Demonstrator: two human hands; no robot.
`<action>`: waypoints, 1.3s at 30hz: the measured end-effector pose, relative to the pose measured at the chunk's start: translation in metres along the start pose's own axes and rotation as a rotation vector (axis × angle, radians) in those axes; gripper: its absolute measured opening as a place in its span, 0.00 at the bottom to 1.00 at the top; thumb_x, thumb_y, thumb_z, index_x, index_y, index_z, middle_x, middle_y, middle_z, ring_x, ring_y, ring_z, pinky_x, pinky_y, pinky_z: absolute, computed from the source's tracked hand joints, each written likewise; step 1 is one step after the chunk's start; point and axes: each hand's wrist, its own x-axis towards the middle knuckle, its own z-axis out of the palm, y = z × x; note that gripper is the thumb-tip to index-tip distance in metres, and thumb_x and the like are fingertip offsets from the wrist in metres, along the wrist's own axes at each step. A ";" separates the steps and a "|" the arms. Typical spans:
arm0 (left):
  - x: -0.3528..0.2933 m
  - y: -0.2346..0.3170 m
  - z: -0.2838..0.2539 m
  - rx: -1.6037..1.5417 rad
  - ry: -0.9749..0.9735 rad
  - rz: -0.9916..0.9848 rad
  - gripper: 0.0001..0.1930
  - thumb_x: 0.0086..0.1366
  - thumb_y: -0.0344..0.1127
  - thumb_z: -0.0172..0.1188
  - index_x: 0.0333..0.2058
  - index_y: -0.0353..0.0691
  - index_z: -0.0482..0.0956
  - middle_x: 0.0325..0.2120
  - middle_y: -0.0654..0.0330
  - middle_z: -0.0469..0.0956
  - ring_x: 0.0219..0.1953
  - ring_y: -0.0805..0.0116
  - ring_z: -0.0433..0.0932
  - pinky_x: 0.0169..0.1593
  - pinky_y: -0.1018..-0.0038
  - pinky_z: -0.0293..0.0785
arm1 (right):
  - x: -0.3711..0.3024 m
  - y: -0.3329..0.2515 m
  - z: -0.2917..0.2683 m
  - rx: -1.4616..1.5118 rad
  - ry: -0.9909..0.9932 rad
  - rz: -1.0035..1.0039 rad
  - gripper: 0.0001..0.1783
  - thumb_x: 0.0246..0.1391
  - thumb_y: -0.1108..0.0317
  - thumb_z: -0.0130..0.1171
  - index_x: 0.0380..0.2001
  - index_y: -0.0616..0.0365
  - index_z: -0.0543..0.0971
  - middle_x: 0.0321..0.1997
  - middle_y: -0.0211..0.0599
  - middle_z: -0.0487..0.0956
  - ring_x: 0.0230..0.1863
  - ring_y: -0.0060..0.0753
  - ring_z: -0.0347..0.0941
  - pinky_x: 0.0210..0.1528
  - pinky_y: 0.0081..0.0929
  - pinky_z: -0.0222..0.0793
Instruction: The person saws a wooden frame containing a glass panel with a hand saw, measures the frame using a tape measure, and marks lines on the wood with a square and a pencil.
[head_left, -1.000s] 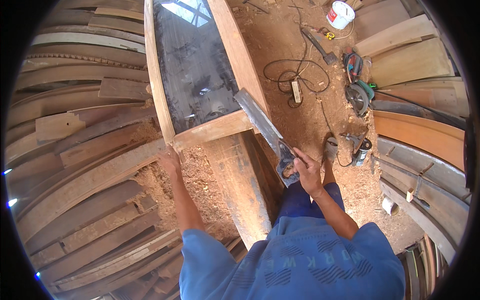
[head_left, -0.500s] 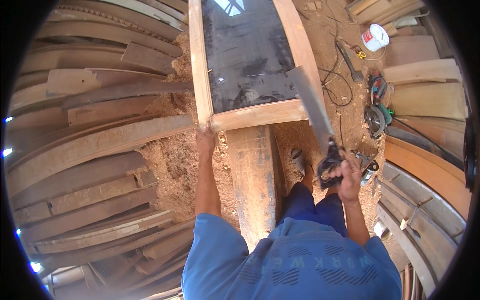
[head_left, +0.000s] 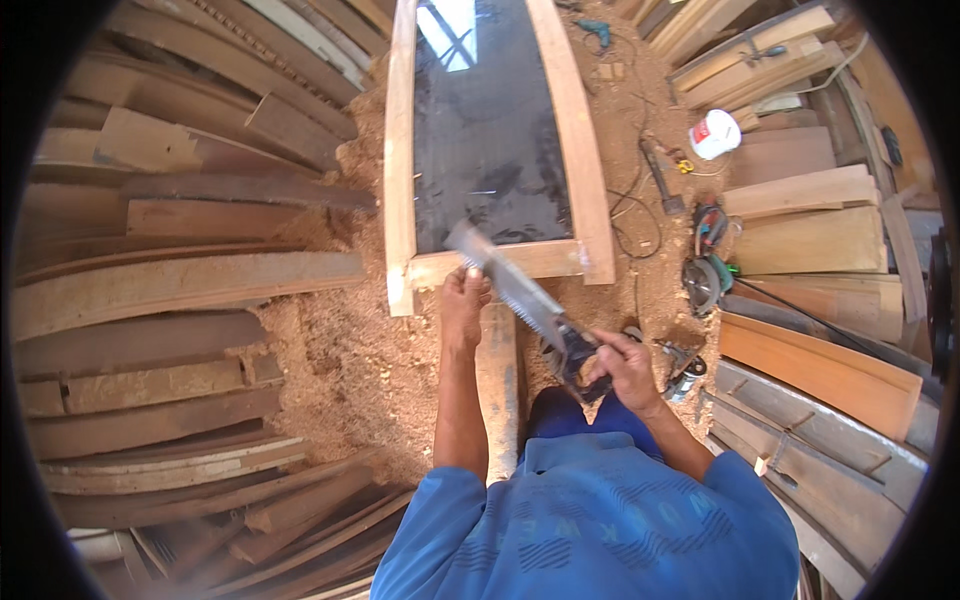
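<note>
A handsaw slants across my front, its dark handle gripped by my right hand. Its blade tip points up-left, over the lower rail of a pale wooden frame around a dark, glossy panel. My left hand is curled closed just below that rail, close to the blade's toothed edge. Whether its fingers pinch the blade, the rail or nothing is hidden. Under the near end of the frame runs a thick timber beam, lying lengthwise toward me.
Stacked boards line the left side over sawdust. To the right are a white bucket, a circular saw, a hammer-like tool, loose cords and more planks. A teal drill lies farther off.
The saw has swung left, from the frame's right corner to the middle of its lower rail. My left hand has left the frame's left corner and moved right, near the blade.
</note>
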 end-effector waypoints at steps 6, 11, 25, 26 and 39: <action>0.007 -0.015 -0.016 -0.333 -0.114 0.130 0.13 0.76 0.41 0.57 0.37 0.38 0.84 0.32 0.61 0.84 0.36 0.71 0.82 0.46 0.71 0.81 | 0.012 -0.034 -0.023 0.151 -0.093 0.043 0.21 0.67 0.68 0.58 0.57 0.74 0.76 0.29 0.37 0.82 0.28 0.23 0.78 0.37 0.25 0.79; -0.013 0.001 -0.003 -0.150 0.036 0.054 0.16 0.74 0.42 0.60 0.49 0.34 0.81 0.42 0.53 0.84 0.41 0.64 0.84 0.46 0.71 0.82 | 0.053 -0.064 -0.071 0.254 -0.088 -0.003 0.17 0.70 0.67 0.55 0.55 0.69 0.76 0.26 0.36 0.79 0.25 0.29 0.77 0.31 0.33 0.79; -0.042 -0.050 0.243 -0.713 0.380 -0.308 0.25 0.73 0.55 0.57 0.49 0.35 0.78 0.39 0.56 0.80 0.36 0.65 0.80 0.40 0.71 0.80 | 0.249 -0.227 -0.146 0.026 -0.420 -0.053 0.22 0.71 0.61 0.54 0.60 0.66 0.75 0.27 0.26 0.72 0.30 0.20 0.70 0.38 0.30 0.78; -0.038 -0.061 0.241 -0.732 0.406 -0.295 0.25 0.73 0.55 0.57 0.49 0.35 0.78 0.39 0.56 0.80 0.36 0.65 0.80 0.40 0.71 0.80 | 0.257 -0.231 -0.130 0.018 -0.468 -0.049 0.22 0.71 0.61 0.54 0.59 0.67 0.76 0.27 0.27 0.72 0.30 0.20 0.70 0.38 0.29 0.78; -0.011 -0.128 0.254 -0.260 0.372 -0.289 0.35 0.68 0.60 0.58 0.52 0.27 0.80 0.43 0.47 0.84 0.45 0.63 0.80 0.48 0.65 0.76 | 0.317 -0.238 -0.024 -0.199 -0.749 -0.110 0.20 0.70 0.66 0.55 0.56 0.72 0.76 0.28 0.29 0.75 0.29 0.20 0.73 0.36 0.26 0.78</action>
